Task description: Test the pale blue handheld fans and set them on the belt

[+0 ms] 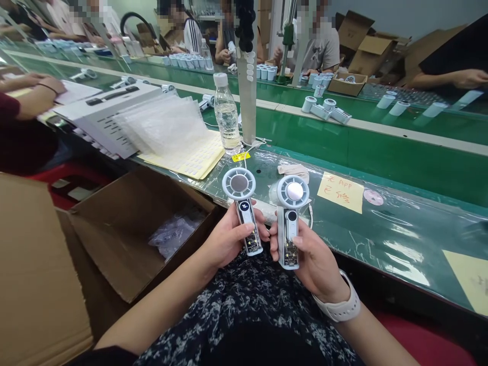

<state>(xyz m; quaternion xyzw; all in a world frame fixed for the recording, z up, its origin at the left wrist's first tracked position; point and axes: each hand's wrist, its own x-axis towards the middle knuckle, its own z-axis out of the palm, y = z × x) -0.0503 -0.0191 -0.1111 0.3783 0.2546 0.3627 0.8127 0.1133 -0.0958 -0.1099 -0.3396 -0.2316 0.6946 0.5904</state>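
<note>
My left hand (229,236) grips a handheld mini fan (244,211) with a round white head and a clear handle showing a circuit board. My right hand (314,262), with a white wristband watch (337,302) on its wrist, grips a second, similar fan (290,218). The two fans stand upright side by side, their heads almost touching. Both hands rest just in front of the green workbench edge (381,254), above my dark floral lap (244,300).
An open cardboard box (141,239) with a plastic bag inside sits at my left. On the bench are a water bottle (226,114), sticker sheets (183,152) and a yellow handwritten note (340,192). Co-workers sit across a green conveyor (343,137) holding white cylindrical parts.
</note>
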